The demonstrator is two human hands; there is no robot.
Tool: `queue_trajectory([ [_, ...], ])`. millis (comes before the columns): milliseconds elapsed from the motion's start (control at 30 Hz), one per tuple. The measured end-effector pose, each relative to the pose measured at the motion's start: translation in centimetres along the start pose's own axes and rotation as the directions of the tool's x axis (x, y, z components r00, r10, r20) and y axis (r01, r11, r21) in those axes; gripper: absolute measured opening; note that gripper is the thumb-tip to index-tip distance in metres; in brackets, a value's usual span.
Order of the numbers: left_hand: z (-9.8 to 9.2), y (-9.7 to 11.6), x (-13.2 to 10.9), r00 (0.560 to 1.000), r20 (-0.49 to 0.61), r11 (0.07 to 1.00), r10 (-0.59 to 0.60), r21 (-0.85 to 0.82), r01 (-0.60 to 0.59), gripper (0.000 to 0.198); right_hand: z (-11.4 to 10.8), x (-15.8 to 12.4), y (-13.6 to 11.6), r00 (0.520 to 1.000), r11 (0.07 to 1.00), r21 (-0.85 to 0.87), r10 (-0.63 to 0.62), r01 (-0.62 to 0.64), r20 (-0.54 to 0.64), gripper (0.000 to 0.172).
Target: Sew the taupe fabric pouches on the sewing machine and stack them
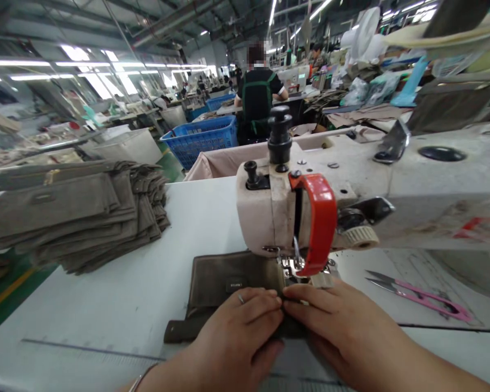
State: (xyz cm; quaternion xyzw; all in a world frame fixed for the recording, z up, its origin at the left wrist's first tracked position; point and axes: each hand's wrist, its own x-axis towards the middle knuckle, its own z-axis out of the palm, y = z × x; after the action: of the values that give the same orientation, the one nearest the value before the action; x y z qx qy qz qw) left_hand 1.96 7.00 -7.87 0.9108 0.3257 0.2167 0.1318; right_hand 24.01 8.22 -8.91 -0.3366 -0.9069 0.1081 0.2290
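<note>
Brown fabric piece (224, 283) flat on the white table (118, 294), right end tucked under the presser foot (294, 267) of the sewing machine (265, 212). Small dark label stitched on top.

Right above the seam, a red guard (320, 223) curving down over the needle area and hiding part of it from view. Off to the right, pink thread snips (424, 296) lying on the table, well apart from the hands. Far left, a tall stack of folded brown pieces (73, 218), clear of the work. Behind the table, a blue basket (204, 139), and past that a person in a black top (257, 92), back turned, at another station.

Smooth pale tabletop, a ruler strip along the near edge. Big factory hall all around, long rows of ceiling lights, more machines and piles of cloth.

Now the hands: left hand (237, 332) palm down on the fabric, fingers stretched out and close together, ring on one finger, thin bracelet at the wrist. Right hand (335, 326) the same, flat and pressing, not gripping. Fingertips of both meeting just in front of the presser foot.
</note>
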Motion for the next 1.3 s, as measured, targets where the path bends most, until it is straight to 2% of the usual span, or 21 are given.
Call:
queue_trajectory([
  [133,-0.4,-0.8,1.2,1.000,0.015,1.000,0.012,0.004,-0.012,0.027,0.2,-0.1,0.4,0.998,0.998,-0.051,0.032,-0.035,-0.047,0.042],
  [267,-0.4,-1.9,2.2,0.999,0.005,0.999,0.037,0.014,-0.037,0.022,0.4,0.0,0.9,0.997,0.996,-0.032,0.079,-0.079,-0.001,0.041],
  [433,-0.3,-3.2,3.0,0.999,0.036,0.999,0.001,0.032,-0.002,0.024,0.5,0.6,1.1,0.982,0.983,-0.049,0.178,-0.175,0.070,0.031],
  [533,-0.2,-3.4,3.3,1.000,0.021,0.999,0.009,0.047,-0.010,0.020,0.5,0.6,0.8,0.978,0.980,-0.054,0.193,-0.189,0.083,0.030],
  [600,-0.2,-3.5,3.3,1.000,0.013,0.998,0.003,0.070,-0.004,0.017,0.4,0.5,0.8,0.981,0.982,-0.027,0.186,-0.185,0.053,0.029],
  [767,-0.6,-5.0,2.8,1.000,0.007,0.996,0.017,0.088,-0.017,0.018,0.0,0.2,1.5,0.959,0.965,-0.052,0.247,-0.256,-0.140,0.019],
  [933,-1.0,-6.8,2.3,0.999,0.005,0.997,0.036,-0.074,-0.035,0.020,-0.2,0.4,2.3,0.955,0.945,-0.152,0.277,-0.290,-0.103,0.013],
  [1067,-0.5,-6.0,2.5,0.996,-0.073,0.997,0.047,-0.058,-0.052,0.014,-0.3,0.4,2.0,0.953,0.939,-0.168,0.288,-0.301,-0.097,0.018],
  [1167,0.1,-4.5,2.7,0.992,-0.120,1.000,0.026,0.000,-0.026,0.012,-0.1,0.7,1.3,0.973,0.979,-0.061,0.183,-0.192,-0.139,0.009],
  [1300,0.6,-2.7,2.9,0.992,-0.110,0.998,-0.054,0.016,0.056,0.014,0.4,1.1,0.9,0.981,0.998,-0.003,0.059,-0.060,-0.185,0.024],
])
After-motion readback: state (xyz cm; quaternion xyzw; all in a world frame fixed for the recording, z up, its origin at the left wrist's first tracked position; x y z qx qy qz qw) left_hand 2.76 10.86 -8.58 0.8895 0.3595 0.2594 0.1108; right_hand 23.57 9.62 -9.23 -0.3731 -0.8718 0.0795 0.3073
